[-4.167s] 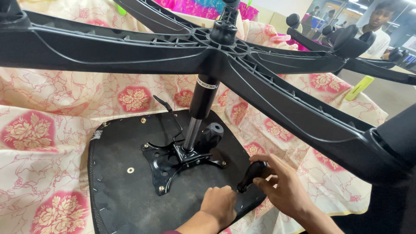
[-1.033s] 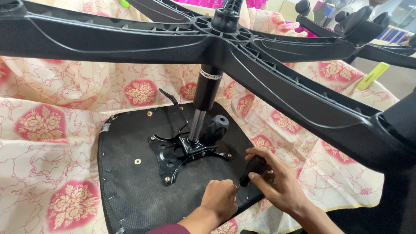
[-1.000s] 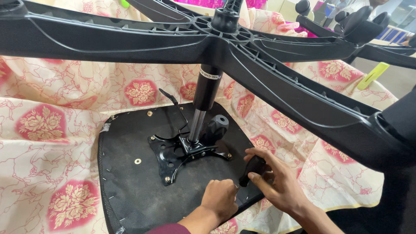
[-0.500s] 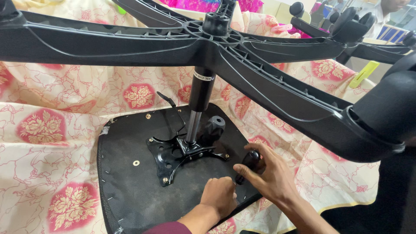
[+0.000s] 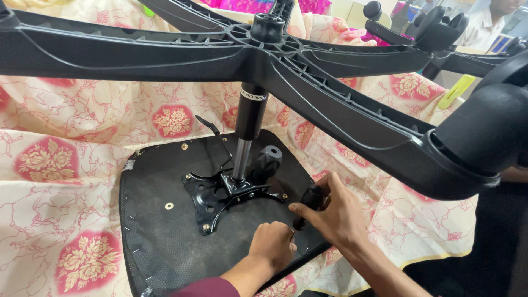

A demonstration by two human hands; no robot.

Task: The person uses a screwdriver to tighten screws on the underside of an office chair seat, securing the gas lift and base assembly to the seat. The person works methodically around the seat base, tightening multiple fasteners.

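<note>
Upturned office chair lay on a floral cloth; landmark was the black seat underside. Step in hand looked like driving a fastener into the seat underside near its front-right edge, beside the metal mechanism plate. Right hand was curled tight around a black-handled screwdriver, tip down at the seat. Left hand was closed in a loose fist just left of the tool tip, fingertips pinched at the contact spot, probably steadying a screw; nothing visible inside it, so cannot tell what it held. Gas cylinder rose from the plate at the seat's middle, and the five-star base spread above the seat. Next move, as a judgement, called for steady downward pressure and turning while keeping the tip seated. Screw and tool tip were hidden by the hands; one caster blocked the right side.
</note>
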